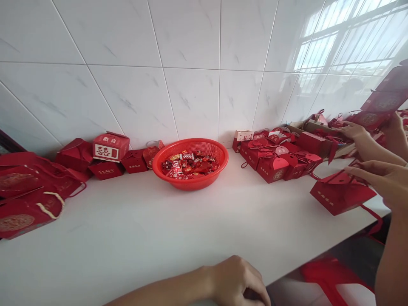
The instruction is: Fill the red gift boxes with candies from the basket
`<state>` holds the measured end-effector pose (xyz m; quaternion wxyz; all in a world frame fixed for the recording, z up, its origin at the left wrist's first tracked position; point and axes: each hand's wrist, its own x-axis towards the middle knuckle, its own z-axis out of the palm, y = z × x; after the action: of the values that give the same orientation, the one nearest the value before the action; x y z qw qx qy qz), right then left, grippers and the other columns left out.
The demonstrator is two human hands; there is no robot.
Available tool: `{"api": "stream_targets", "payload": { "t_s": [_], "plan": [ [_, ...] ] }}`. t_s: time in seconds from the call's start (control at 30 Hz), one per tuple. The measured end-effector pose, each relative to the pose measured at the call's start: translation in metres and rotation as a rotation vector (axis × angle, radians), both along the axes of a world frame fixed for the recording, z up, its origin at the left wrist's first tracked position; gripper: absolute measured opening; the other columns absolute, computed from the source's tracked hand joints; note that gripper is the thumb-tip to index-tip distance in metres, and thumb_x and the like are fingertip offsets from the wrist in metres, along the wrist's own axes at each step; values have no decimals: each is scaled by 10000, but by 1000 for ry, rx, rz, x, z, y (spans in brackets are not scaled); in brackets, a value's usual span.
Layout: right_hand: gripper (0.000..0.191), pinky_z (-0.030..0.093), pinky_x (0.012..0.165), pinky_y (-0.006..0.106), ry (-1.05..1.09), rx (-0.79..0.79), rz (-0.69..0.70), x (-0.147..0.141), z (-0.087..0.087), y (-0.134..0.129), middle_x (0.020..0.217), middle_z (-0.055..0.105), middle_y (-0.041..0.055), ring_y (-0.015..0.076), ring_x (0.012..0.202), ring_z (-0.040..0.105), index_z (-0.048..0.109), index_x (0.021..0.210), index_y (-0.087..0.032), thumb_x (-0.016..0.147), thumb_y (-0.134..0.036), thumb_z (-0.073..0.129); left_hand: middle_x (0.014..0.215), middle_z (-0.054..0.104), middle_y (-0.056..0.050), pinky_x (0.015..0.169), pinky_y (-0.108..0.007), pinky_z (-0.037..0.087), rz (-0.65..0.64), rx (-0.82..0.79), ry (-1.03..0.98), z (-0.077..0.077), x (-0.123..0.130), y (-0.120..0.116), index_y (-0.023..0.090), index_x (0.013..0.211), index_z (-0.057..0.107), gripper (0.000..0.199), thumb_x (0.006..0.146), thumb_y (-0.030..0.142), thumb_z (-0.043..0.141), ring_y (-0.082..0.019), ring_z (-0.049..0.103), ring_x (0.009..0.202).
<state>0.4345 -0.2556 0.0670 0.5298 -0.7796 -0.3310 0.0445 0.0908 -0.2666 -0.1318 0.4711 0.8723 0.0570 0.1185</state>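
My right hand (381, 180) pinches the ribbon handle of a red gift box (342, 195) at the right. The box has gold lettering on its front, and it hangs or stands at the table's right front edge; I cannot tell which. Low in the picture, my left hand (240, 280) lies at the front edge with its fingers curled in. Part of that hand is cut off below, and whatever it holds, if anything, is hidden. Wrapped candies (191, 165) fill the bottom of a red plastic basket (191, 184) near the wall.
Red gift boxes (274, 168) crowd the table's back right; more boxes (24, 212) stand at the left. Another person's hands (355, 131) reach in at the far right, beside stacked red boxes (385, 100). A red stool (331, 276) is below the white table (143, 229).
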Motion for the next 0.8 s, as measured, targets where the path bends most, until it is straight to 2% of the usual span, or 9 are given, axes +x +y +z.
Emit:
{"api": "stream_targets", "payload": {
  "t_s": [0.1,0.2,0.27,0.4,0.47,0.53,0.63,0.73,0.8],
  "plan": [
    [145,262,451,310,166,-47,-70,-5,3,3,529,556,23,135,504,400,673,514,-200,532,-153,808,743,701,-10,649,-170,501,11,-10,-13,1,0,0,183,866,779,98,835,230,698,-108,614,625],
    [132,226,452,320,173,-64,-55,-8,2,9,488,507,9,130,478,354,674,537,-196,564,-176,802,747,709,-9,649,-173,505,12,-13,-17,0,1,0,182,862,780,88,825,213,707,-108,611,619],
    [140,253,467,330,168,-72,0,-8,-2,14,493,498,7,134,486,367,664,538,-198,579,-181,797,754,720,-13,658,-178,511,8,-9,-15,0,1,0,180,865,781,91,832,214,703,-112,617,624],
    [138,386,597,350,114,-20,83,4,-19,25,603,592,32,162,591,473,641,540,-196,554,-179,777,794,752,-27,677,-179,522,4,-5,-22,-1,1,-1,173,871,785,119,860,234,684,-119,643,647],
    [120,415,660,369,48,-8,89,12,-30,30,626,621,33,186,631,507,653,586,-198,557,-243,761,813,762,-21,692,-181,529,9,-4,-6,-1,0,0,190,879,784,126,873,253,675,-123,659,668],
    [183,427,691,394,-36,-54,101,18,-40,33,646,650,47,225,667,549,662,635,-205,564,-342,759,820,765,-20,704,-185,535,4,-2,-2,-1,0,0,199,881,777,132,884,266,664,-128,667,684],
    [297,442,718,429,-172,-162,203,19,-57,32,748,710,81,301,758,619,675,717,-227,549,-452,771,814,762,-32,710,-191,540,-23,8,-8,-2,0,1,191,873,766,153,900,278,643,-132,666,681],
    [345,450,673,441,-263,-257,323,14,-73,28,786,709,93,342,752,636,661,806,-255,549,-460,764,812,760,-41,712,-194,541,-47,13,-32,-4,1,2,177,865,761,163,905,272,634,-133,660,665],
    [316,436,647,429,-337,-293,350,11,-80,26,802,686,100,343,744,625,633,830,-265,581,-435,726,809,760,-46,715,-192,540,-47,7,-55,-4,1,2,167,860,761,156,898,257,639,-133,660,664]
  ]
}}
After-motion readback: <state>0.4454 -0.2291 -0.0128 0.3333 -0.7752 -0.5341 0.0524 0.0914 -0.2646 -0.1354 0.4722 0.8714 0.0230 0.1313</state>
